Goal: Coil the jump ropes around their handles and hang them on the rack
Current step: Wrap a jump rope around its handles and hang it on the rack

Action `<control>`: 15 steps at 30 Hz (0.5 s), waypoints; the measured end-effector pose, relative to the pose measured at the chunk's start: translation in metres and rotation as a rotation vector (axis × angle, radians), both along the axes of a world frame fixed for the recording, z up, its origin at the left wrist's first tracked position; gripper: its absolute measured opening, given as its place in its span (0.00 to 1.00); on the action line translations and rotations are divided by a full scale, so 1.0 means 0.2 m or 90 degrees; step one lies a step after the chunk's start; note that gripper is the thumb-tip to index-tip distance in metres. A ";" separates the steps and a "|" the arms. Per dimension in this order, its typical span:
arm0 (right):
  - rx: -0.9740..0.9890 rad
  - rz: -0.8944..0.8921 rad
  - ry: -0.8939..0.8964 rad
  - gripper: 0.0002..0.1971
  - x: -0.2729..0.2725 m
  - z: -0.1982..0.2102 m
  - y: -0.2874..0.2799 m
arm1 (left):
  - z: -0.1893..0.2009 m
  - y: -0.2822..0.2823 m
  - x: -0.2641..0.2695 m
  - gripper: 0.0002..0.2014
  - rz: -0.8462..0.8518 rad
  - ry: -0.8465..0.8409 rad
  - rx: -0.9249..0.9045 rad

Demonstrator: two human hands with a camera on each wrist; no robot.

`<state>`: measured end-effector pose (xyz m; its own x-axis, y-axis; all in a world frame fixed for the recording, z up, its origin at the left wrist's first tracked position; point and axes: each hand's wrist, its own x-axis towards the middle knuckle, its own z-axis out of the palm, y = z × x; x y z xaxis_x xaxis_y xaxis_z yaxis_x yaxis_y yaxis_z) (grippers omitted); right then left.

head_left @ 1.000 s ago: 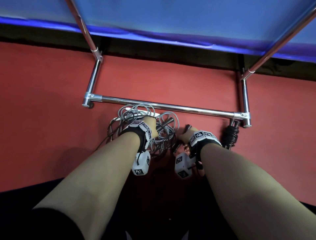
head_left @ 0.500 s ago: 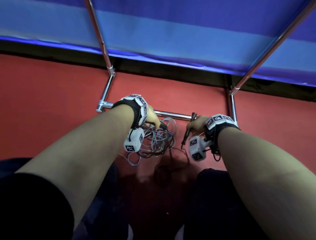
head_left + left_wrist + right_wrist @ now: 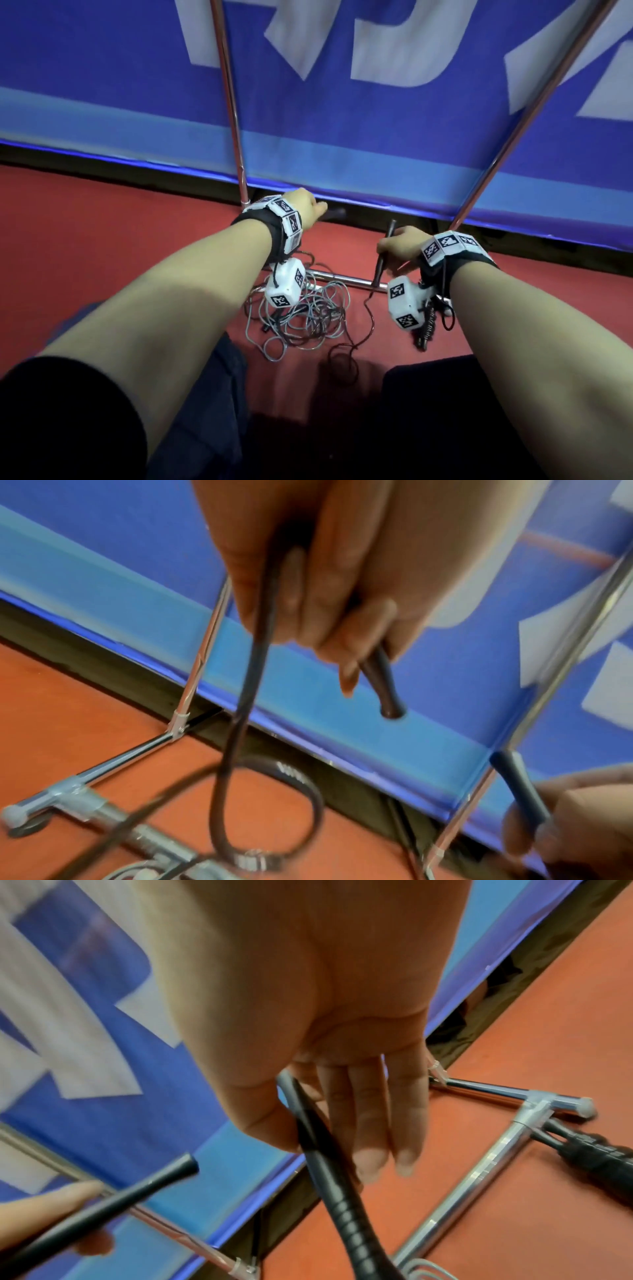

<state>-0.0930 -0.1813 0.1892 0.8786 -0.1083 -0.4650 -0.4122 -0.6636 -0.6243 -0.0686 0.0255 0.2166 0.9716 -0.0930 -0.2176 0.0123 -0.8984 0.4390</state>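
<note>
My left hand (image 3: 307, 210) grips one dark handle (image 3: 335, 213) of a jump rope, held up in front of the blue banner. Its thin dark cord (image 3: 245, 696) hangs from the fist in a loop. My right hand (image 3: 397, 245) pinches the other dark handle (image 3: 384, 251) between thumb and fingers, upright, a little lower and to the right. In the right wrist view that ribbed handle (image 3: 329, 1175) runs down past the fingers (image 3: 369, 1123). A tangle of grey and dark ropes (image 3: 301, 318) lies on the red floor below my left wrist.
The chrome rack's base bar (image 3: 342, 279) crosses the floor under my hands, and its two uprights (image 3: 228, 102) (image 3: 534, 102) rise against the blue banner (image 3: 376, 120). A coiled black jump rope (image 3: 599, 1156) lies by the rack's right foot. My knees are at the bottom.
Both hands have risen from the floor pile with a handle each, pulling the dark cord up. My view has tilted up toward the banner.
</note>
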 end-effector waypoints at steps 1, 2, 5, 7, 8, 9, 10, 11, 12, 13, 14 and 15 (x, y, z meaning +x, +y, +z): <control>0.008 0.004 -0.011 0.07 0.01 0.06 0.01 | 0.05 0.00 0.01 0.21 0.019 -0.041 -0.019; 0.011 0.010 -0.025 0.07 0.01 0.13 0.03 | 0.09 0.00 0.02 0.23 0.028 -0.055 -0.039; 0.042 0.018 -0.089 0.06 0.02 0.30 0.06 | 0.16 -0.01 0.02 0.15 0.026 -0.047 -0.117; 0.095 0.020 -0.121 0.09 0.04 0.38 0.08 | 0.19 -0.04 0.00 0.09 0.037 -0.065 -0.212; 0.130 0.024 -0.131 0.10 0.05 0.42 0.09 | 0.19 -0.05 0.01 0.10 0.036 -0.065 -0.282; 0.167 0.029 -0.138 0.12 0.05 0.43 0.11 | 0.19 -0.07 0.00 0.11 0.024 -0.053 -0.344; 0.203 0.034 -0.146 0.13 0.06 0.45 0.12 | 0.18 -0.09 0.00 0.11 0.011 -0.032 -0.382; 0.246 0.036 -0.157 0.15 0.07 0.45 0.14 | 0.17 -0.10 -0.01 0.10 0.007 -0.005 -0.416; 0.301 0.030 -0.163 0.16 0.07 0.44 0.17 | 0.15 -0.12 0.00 0.09 0.002 0.015 -0.447; 0.363 0.024 -0.163 0.16 0.07 0.43 0.19 | 0.14 -0.12 0.00 0.11 -0.001 0.034 -0.465; 0.416 0.024 -0.162 0.15 0.07 0.42 0.20 | 0.13 -0.13 0.01 0.17 -0.009 0.047 -0.473; 0.451 0.030 -0.157 0.14 0.08 0.40 0.21 | 0.12 -0.13 0.02 0.21 -0.024 0.057 -0.484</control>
